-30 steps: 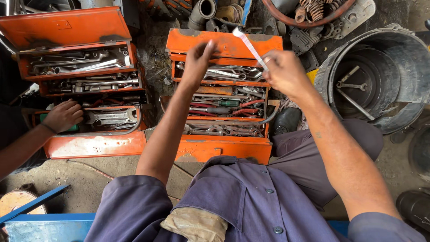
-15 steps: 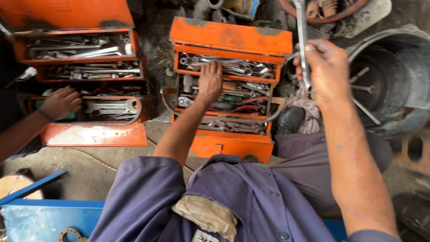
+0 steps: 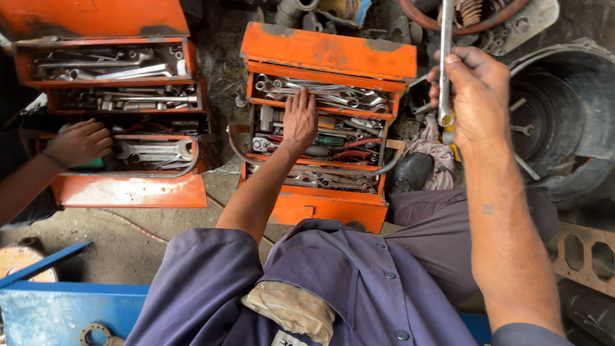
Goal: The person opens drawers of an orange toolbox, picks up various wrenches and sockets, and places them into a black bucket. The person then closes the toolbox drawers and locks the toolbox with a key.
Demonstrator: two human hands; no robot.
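Below our chest, we are resting the open left hand (image 3: 298,119) flat on tools in the orange toolbox (image 3: 323,122); we should sort gently to avoid snagging. Farther right, the right hand (image 3: 477,96) is gripping a long, slim, silver wrench (image 3: 446,61) upright beside the dark tub (image 3: 564,128).

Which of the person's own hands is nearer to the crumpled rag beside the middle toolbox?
Right. The right hand, holding a wrench, hangs just above the rag. The left hand rests inside the toolbox, farther left.
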